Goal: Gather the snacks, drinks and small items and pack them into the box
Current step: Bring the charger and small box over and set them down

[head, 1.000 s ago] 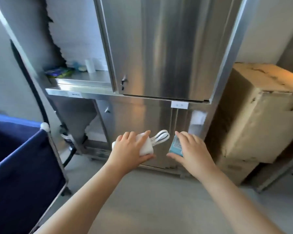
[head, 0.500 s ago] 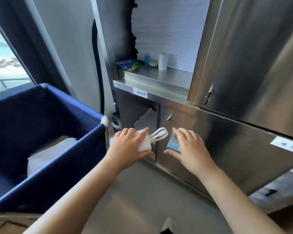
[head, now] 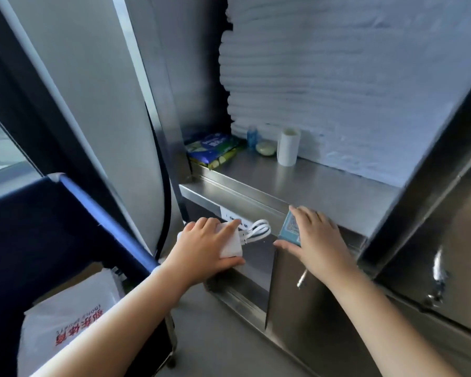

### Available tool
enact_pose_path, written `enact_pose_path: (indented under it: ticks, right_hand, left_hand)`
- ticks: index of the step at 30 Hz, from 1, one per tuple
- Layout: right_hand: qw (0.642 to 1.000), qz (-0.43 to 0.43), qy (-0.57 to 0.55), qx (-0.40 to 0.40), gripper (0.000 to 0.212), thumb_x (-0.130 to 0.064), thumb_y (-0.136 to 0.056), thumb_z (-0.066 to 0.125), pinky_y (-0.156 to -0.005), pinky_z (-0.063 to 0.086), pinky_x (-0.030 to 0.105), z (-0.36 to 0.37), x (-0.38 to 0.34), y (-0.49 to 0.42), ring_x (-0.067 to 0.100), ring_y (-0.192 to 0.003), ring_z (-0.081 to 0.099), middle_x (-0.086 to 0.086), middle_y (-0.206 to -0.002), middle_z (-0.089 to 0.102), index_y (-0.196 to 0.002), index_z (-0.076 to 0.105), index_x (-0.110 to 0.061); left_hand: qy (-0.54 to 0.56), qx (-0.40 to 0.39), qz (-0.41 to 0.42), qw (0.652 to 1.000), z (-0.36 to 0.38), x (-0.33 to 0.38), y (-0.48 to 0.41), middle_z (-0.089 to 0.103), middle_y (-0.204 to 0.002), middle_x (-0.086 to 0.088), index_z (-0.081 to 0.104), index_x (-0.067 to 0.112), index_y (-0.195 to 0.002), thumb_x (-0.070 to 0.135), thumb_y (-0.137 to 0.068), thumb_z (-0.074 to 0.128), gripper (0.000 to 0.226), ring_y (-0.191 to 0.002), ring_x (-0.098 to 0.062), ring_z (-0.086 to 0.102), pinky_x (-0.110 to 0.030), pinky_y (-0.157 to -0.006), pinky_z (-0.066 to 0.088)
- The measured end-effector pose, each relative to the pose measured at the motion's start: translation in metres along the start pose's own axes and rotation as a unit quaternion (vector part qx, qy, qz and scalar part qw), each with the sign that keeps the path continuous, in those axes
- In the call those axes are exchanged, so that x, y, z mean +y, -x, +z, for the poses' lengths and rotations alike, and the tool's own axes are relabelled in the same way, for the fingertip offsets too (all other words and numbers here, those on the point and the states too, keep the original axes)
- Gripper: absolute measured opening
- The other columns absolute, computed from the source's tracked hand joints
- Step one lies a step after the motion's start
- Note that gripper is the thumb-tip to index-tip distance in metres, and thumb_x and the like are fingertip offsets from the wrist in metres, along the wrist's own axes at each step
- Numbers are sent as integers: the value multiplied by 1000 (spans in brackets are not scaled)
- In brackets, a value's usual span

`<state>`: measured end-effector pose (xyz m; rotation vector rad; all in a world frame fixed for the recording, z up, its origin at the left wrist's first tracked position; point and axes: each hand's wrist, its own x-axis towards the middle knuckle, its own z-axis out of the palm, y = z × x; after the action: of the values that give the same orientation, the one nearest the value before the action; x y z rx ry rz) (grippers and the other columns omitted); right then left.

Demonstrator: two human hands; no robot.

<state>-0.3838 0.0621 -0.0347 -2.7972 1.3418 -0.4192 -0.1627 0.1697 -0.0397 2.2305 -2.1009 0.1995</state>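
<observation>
My left hand (head: 201,246) grips a white power bank (head: 232,244) with a looped white cable (head: 259,231) sticking out to the right. My right hand (head: 310,238) holds a small teal packet (head: 290,227) upright, just below the front lip of the steel shelf (head: 297,186). At the shelf's back left lies a green and blue snack bag (head: 212,149). Beside it stand a small blue bottle (head: 253,136), a pale round item (head: 265,148) and a white paper roll (head: 288,146).
A blue fabric cart (head: 65,227) stands at the left, with a white printed bag (head: 74,317) inside. A tall stack of folded white towels (head: 351,77) fills the cabinet behind the shelf. Steel cabinet doors (head: 433,240) are at the right and below.
The view has swung left and closer to the open shelf, and the cardboard boxes have left the frame. Both hands keep their items and are now raised near the shelf's front edge.
</observation>
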Motion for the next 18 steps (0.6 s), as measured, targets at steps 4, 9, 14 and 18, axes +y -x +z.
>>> enact_pose_path:
  ticks: [4,9,14,18]
  right_hand:
    - [1000,0,2,4,81,-62,-78,56,-99,35,36,8,11,-61,25,-117,48,5,-131,50,-139,39,-10]
    - [1000,27,5,-12,79,-58,-78,59,-99,37,36,21,24,-99,25,-118,49,5,-130,52,-138,42,-10]
    - [998,67,9,-9,79,-60,-73,63,-100,36,37,29,37,-119,26,-116,50,5,-128,54,-132,48,-9]
    - [996,85,12,-21,81,-67,-72,58,-103,31,32,31,43,-127,21,-119,47,-1,-131,51,-132,47,-15]
  left_hand:
    - [16,15,5,1000,2,-21,-63,48,-125,0,20,38,-145,84,-70,27,88,-116,-23,43,-37,-99,35]
    - [7,22,64,998,14,-28,-133,50,-120,-2,26,35,-143,80,-72,32,84,-113,-24,46,-38,-96,36]
    - [8,22,135,991,30,-39,-192,53,-115,-4,33,31,-141,81,-72,25,85,-106,-25,49,-39,-91,39]
    - [14,10,188,982,42,-50,-234,54,-117,-5,34,32,-139,78,-73,32,81,-107,-26,49,-41,-93,39]
